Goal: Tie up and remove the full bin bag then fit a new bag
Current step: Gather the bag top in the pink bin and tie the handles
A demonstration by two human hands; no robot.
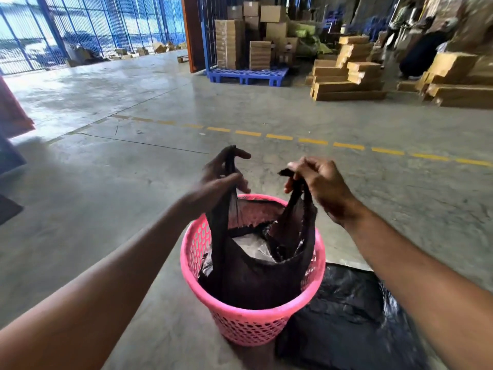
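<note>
Head view looks down on a pink basket (248,320) standing on a concrete floor (133,182). Inside it sits a black bag (253,279), its two handles pulled up above the rim, with pale rubbish (250,247) showing in the open mouth. Left hand (221,180) pinches the left handle between thumb and fingers; right hand (317,182) is clenched around the right handle. Hands are held apart. Another black bag, the spare (346,316), lies flat on the floor just right of the basket.
</note>
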